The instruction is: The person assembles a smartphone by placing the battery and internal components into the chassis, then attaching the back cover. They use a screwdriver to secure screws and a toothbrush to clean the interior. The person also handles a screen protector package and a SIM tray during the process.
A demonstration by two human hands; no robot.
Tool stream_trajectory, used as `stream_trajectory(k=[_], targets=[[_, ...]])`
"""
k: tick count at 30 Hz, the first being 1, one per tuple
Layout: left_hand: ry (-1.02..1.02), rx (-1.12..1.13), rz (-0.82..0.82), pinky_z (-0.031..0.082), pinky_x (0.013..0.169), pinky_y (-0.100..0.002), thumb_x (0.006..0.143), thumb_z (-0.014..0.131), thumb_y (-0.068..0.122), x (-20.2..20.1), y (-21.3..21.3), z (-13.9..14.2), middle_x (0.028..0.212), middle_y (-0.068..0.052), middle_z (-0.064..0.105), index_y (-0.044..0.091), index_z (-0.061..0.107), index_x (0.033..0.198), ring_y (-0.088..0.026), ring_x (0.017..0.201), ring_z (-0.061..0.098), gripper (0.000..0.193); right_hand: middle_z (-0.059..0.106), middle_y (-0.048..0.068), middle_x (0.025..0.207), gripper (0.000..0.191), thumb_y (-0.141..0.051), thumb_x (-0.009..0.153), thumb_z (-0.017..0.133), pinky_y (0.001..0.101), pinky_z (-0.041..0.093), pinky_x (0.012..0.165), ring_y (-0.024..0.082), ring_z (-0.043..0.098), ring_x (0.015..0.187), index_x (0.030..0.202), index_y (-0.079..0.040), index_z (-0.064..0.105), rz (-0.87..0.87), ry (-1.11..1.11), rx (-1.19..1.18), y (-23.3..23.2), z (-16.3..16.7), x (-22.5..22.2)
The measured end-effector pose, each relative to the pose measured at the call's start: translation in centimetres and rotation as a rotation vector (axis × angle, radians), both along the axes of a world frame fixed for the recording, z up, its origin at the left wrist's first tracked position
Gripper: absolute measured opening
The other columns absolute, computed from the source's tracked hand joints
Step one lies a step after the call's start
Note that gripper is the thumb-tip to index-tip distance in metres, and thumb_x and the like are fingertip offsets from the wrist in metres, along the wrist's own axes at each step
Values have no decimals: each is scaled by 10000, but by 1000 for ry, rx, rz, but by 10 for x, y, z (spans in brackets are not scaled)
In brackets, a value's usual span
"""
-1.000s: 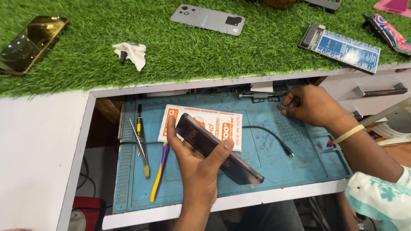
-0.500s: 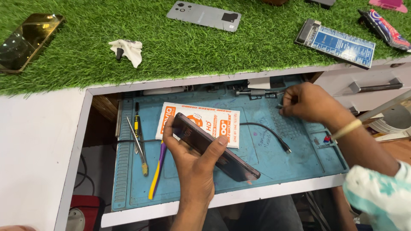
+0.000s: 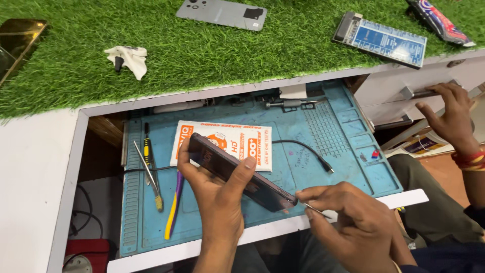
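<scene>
Left hand (image 3: 214, 194) gripping a dark phone (image 3: 241, 172) by its long edges, thumb on the near side, fingers curled round the far side; holding it tilted on edge above the blue work mat (image 3: 348, 151), lower end pointing toward the right hand. Right hand (image 3: 353, 217) pinching a thin metal tool (image 3: 316, 210) between thumb and forefinger, remaining fingers folded; tip meeting the phone's lower corner, exact contact hard to tell.

Lying under and just beyond the left hand: white and orange flat packet (image 3: 225, 144). Left of that hand: tweezers (image 3: 148, 174), a black and yellow screwdriver (image 3: 147, 149), a purple and yellow pry stick (image 3: 174, 205). Trailing between the hands and further out on the mat: black cable (image 3: 308, 151).

Reaching at a white drawer's handle (image 3: 419, 92), far right of the right hand: another person's hand (image 3: 452, 119), red bands at the wrist.

Resting well beyond both hands on the green turf covering the counter (image 3: 202, 50): grey phone back (image 3: 222, 12), crumpled white cloth (image 3: 129, 55), blue rectangular board (image 3: 381, 43), gold phone (image 3: 17, 43) at far left.
</scene>
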State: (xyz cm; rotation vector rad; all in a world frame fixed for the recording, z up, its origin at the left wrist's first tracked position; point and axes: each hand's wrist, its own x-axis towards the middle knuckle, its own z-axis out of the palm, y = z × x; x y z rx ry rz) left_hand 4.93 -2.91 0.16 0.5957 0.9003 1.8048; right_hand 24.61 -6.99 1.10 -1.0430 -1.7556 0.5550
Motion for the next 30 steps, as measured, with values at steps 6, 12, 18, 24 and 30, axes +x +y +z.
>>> stream_trajectory(k=[6,12,18,24,30], targets=[[-4,29,6,489,1045,-391,755,837,70,0,0,1,1321,-171,497,146,160,1530,-207,1198,557,1033,653,76,749,175,104,763,757,338,675,779,257,812,874,885,7,678,20,92,1,0,-7,-5],[-10,-2,2,487,1049,-402,743,832,66,0,0,1,1302,-180,507,149,148,1518,-218,1198,558,1037,655,63,728,162,108,772,753,398,657,851,182,765,741,879,5,688,27,99,29,2,-8,-7],[0,11,-6,470,1074,-408,762,809,31,-1,1,-1,1331,-184,460,147,133,1506,-222,1234,524,1012,637,65,707,201,73,772,781,325,630,763,176,778,769,778,-21,603,-86,-83,163,-1,1,-20],[4,-11,10,479,1055,-411,734,799,15,0,2,-3,1313,-165,454,152,150,1499,-220,1208,521,1013,656,119,726,160,45,713,809,258,602,596,194,766,740,796,15,675,-75,-351,378,-5,13,-24],[46,22,50,483,1059,-408,727,795,7,0,3,-6,1319,-156,428,133,164,1497,-217,1209,513,1003,716,80,753,177,38,735,793,262,624,622,216,825,809,725,-25,628,-55,-164,33,10,24,-17]])
